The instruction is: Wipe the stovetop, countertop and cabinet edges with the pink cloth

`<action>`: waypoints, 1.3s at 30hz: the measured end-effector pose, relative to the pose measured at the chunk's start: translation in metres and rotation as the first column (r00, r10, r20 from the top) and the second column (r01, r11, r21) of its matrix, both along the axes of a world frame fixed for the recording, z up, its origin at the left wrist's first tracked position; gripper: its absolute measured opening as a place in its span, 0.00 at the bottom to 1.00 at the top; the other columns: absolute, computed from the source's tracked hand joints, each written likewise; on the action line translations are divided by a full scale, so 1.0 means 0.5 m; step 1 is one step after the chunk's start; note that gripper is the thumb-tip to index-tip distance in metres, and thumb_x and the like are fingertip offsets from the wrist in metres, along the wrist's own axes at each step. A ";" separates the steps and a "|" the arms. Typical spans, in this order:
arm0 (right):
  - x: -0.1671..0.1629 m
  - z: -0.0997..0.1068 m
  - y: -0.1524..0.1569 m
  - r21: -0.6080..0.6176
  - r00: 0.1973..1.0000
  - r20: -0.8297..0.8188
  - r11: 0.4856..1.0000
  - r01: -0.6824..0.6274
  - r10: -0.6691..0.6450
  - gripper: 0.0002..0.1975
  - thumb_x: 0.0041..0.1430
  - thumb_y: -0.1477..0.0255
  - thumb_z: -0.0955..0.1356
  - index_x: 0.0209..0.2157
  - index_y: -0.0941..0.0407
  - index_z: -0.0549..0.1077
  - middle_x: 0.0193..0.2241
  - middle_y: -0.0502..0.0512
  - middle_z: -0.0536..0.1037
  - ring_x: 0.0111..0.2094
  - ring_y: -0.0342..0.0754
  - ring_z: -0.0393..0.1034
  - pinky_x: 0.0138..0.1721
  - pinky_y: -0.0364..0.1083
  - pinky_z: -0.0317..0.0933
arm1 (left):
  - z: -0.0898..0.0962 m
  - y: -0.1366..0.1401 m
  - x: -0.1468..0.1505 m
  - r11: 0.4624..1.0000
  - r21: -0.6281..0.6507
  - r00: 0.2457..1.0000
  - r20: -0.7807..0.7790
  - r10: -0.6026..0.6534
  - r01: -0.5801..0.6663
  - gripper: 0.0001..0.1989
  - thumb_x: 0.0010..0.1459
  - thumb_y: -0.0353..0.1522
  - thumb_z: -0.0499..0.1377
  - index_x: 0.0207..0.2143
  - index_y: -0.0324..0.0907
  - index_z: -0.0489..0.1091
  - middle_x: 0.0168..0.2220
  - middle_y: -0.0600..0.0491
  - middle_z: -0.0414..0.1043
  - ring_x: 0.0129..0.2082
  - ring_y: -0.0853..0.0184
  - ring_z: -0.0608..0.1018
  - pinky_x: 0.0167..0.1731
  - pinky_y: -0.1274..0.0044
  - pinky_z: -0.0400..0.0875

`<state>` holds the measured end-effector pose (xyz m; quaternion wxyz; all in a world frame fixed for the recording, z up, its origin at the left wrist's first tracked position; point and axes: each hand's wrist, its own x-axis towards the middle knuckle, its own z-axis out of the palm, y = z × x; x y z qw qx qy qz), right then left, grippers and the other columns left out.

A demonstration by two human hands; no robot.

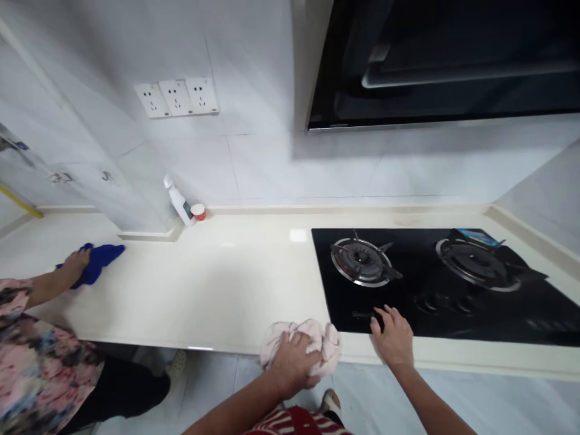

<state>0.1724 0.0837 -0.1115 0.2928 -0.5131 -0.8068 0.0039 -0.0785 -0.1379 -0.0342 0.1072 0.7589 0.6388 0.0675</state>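
My left hand (295,361) grips a crumpled pale pink cloth (324,347) at the front edge of the cream countertop (203,290), just left of the stove. The cloth bunches around the fingers and partly overhangs the edge. My right hand (393,335) holds nothing. Its fingers are spread, with the fingertips resting on the front of the black gas stove (399,241) and the palm over the counter's front strip. Behind that hand is the left burner (362,261) with its metal pan support.
A co-worker's hand (78,266) presses a blue cloth (100,260) on the counter at far left. A white bottle (179,202) and a small red-and-white tub (198,211) stand against the wall. The black range hood (435,72) hangs above the stove.
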 end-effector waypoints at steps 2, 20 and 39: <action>-0.001 0.001 -0.001 -0.003 1.000 -0.002 1.000 0.002 -0.002 0.22 0.66 0.60 0.58 0.49 0.58 0.73 0.56 0.67 0.71 0.62 0.63 0.58 0.61 0.64 0.53 | -0.012 -0.038 -0.036 0.995 0.025 0.995 0.018 0.098 -0.098 0.25 0.55 0.48 0.65 0.54 0.55 0.71 0.58 0.48 0.68 0.55 0.53 0.69 0.55 0.56 0.62; -0.021 0.018 -0.008 0.003 0.996 0.074 0.998 0.055 -0.055 0.19 0.67 0.64 0.59 0.50 0.58 0.72 0.58 0.67 0.70 0.64 0.61 0.57 0.63 0.63 0.51 | -0.001 -0.211 -0.253 0.814 0.054 0.799 -0.162 0.579 -0.579 0.17 0.61 0.34 0.56 0.51 0.53 0.75 0.58 0.49 0.70 0.64 0.46 0.61 0.58 0.53 0.60; -0.025 -0.013 -0.001 0.120 0.996 0.082 0.993 0.016 -0.026 0.19 0.68 0.62 0.58 0.49 0.58 0.72 0.56 0.66 0.72 0.63 0.61 0.60 0.63 0.63 0.53 | 0.024 0.339 -0.095 0.888 0.157 0.902 0.068 0.427 -0.432 0.10 0.59 0.39 0.60 0.43 0.49 0.75 0.49 0.49 0.71 0.52 0.54 0.69 0.53 0.57 0.61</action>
